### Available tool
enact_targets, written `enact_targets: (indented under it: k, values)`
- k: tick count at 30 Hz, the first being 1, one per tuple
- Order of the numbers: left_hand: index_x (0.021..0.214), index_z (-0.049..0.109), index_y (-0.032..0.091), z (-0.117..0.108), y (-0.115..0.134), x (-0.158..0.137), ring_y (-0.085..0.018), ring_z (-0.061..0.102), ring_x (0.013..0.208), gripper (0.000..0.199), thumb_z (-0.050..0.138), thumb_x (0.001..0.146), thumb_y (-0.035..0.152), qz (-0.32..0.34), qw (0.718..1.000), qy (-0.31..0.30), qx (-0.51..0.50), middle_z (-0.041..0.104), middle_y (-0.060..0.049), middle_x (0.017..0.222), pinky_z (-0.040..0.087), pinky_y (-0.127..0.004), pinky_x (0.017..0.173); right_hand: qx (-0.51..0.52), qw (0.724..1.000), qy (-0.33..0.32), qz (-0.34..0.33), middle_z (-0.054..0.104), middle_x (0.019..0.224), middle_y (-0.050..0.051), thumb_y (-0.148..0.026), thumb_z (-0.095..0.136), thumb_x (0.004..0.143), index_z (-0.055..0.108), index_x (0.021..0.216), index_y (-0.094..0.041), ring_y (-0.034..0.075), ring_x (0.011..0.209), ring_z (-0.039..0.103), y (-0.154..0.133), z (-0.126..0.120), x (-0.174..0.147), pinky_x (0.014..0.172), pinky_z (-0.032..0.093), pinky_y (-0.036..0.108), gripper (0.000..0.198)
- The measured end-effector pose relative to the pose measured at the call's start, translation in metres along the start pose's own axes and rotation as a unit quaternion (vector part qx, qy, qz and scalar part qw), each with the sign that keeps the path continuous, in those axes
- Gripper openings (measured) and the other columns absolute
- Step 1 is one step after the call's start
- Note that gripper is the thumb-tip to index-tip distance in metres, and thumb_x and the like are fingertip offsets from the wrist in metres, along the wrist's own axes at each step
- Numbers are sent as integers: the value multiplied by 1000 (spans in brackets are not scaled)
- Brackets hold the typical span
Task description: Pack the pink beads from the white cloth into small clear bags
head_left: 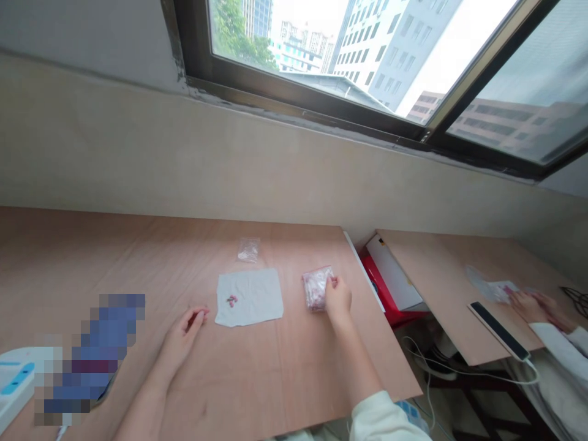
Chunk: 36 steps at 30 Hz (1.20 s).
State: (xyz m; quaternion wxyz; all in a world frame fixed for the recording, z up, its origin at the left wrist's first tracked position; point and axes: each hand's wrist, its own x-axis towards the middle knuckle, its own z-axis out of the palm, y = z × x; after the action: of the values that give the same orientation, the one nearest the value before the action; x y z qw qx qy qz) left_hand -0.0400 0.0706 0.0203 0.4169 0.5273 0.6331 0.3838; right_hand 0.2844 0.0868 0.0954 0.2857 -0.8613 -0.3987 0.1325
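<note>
My left hand [186, 334] is held over the table, left of a white sheet of tissue or cloth [261, 306]. Its thumb and forefinger are pinched together, with a trace of pink at the tips that is too small to name. A few small pink and dark pieces [232, 301] lie on the sheet's left part. To the right of the sheet, my right hand [339, 299] grips the right side of a clear plastic bag [316, 289] with pinkish contents. Behind the sheet lies a smaller clear plastic bag [248, 250].
At the left are a blurred-out phone-like object [98, 352] and a white power strip [16, 380]. Across a gap with a red box [390, 306], another person's hands [535, 304] work at a second table [427, 263] beside a phone [498, 331] on a cable.
</note>
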Motion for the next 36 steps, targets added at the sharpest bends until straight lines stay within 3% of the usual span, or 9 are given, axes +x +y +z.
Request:
enact_targets:
  k: [4,15,23,28,32,33,36]
  values:
    - [78,56,18,1,0,-1,-19,59,78,40,44,63,54,1,1000,1,9,62,-5,82,45,-28,72,-77,997,13,-5,62,79,13,-27,35,75,55,83,-14,26,81,50,8,6,-1,65,31,31,25]
    - [80,54,18,3,1,-2,-19,58,79,39,42,65,52,5,1000,-4,20,60,-5,84,43,-30,75,-136,985,101,-2,52,98,18,-24,34,76,54,88,-11,30,89,40,2,21,-11,68,25,36,27]
    - [77,56,19,1,10,-6,-19,59,77,37,43,63,51,9,999,11,33,62,-4,79,44,-29,73,-133,983,122,31,50,95,18,-26,36,75,50,87,-11,30,89,39,2,30,-7,68,27,38,24]
    - [77,55,18,1,13,-7,-19,59,77,37,43,63,50,5,999,11,37,62,-5,82,44,-29,75,-96,981,162,52,47,95,19,-34,37,74,48,88,-11,31,89,38,0,18,-11,68,29,40,29]
    - [79,54,18,1,8,-7,-19,58,79,37,42,66,50,4,999,3,35,61,-4,82,43,-29,75,-41,981,187,-36,47,91,14,-23,38,72,46,84,-13,27,88,38,-15,9,-39,72,29,37,18]
    - [80,54,19,1,7,-7,-19,58,79,36,42,66,50,3,999,3,37,61,-4,83,43,-29,75,-26,984,159,-81,47,89,13,-20,38,71,46,83,-14,25,86,38,-23,12,-48,74,29,36,15]
    - [79,55,19,2,6,-6,-19,58,79,35,42,66,49,3,999,9,36,61,-4,83,43,-29,75,10,978,-3,-206,49,88,10,-15,39,70,47,82,-15,22,86,39,-54,38,-68,77,30,32,14]
